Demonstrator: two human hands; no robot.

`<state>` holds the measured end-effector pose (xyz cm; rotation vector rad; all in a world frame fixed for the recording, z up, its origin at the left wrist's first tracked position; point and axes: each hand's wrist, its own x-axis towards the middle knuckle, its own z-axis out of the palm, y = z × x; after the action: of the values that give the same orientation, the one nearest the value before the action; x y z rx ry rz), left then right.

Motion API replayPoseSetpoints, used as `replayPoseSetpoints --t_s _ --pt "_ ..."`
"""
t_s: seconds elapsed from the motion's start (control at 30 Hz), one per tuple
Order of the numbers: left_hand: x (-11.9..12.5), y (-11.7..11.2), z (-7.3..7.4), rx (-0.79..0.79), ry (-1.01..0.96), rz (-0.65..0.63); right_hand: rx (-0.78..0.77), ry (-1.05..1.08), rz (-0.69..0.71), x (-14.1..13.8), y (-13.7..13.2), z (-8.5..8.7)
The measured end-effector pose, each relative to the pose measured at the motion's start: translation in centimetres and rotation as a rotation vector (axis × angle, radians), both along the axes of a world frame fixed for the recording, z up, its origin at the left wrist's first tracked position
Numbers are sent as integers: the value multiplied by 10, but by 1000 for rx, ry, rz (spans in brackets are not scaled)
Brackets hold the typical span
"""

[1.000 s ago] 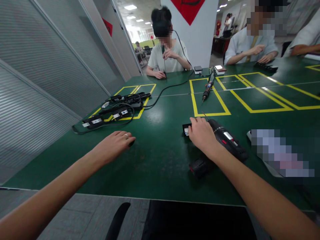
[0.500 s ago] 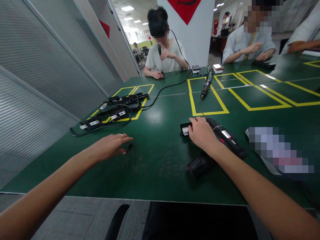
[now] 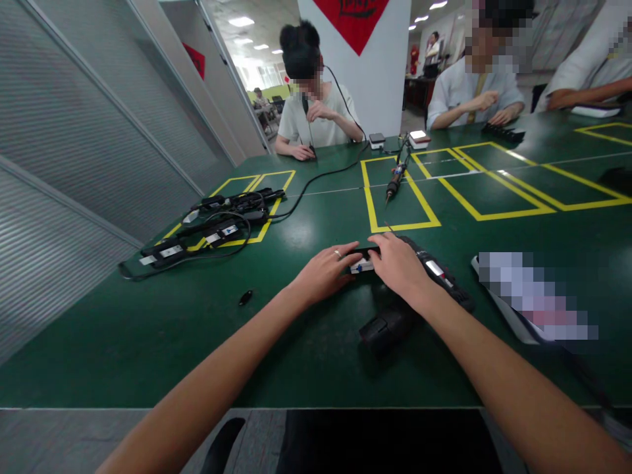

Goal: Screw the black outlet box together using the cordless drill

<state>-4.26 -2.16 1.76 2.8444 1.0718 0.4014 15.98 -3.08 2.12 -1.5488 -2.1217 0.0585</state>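
A small black box (image 3: 363, 264) with white and blue contents lies between my hands on the green table. My left hand (image 3: 323, 273) grips its left end, the thumb low and the fingers along the top. At the other end, the fingers of my right hand (image 3: 399, 270) close on the box. Under and beside my right wrist lies a black cordless drill (image 3: 390, 326), its body partly covered by the hand and forearm. A small black oval piece (image 3: 245, 297) sits on the tabletop, left of my left forearm.
Black devices with cables (image 3: 222, 227) lie heaped at the left. An electric screwdriver (image 3: 395, 181) rests inside a yellow taped frame (image 3: 429, 214). At the right is a flat blurred object (image 3: 533, 296). Across the table a person (image 3: 318, 108) works, with others further right.
My left hand has moved right, away from the small black oval piece, and onto the left end of the box. My right hand stays at the box. The view has shifted slightly.
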Motion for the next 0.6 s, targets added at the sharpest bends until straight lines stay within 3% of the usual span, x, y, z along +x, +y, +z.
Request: replayPoseSetpoints --t_s 0.1,0.27,0.47,0.6 --pt "15 20 -14 -60 -200 -43 10 11 51 1 0 2" --pt "8 24 -22 -243 -506 71 7 34 120 -2 -1 -2" --pt "1 24 -25 -255 -489 173 27 174 185 -4 -2 1" --pt "-7 31 -26 -263 -439 245 83 372 80 -5 -2 8"
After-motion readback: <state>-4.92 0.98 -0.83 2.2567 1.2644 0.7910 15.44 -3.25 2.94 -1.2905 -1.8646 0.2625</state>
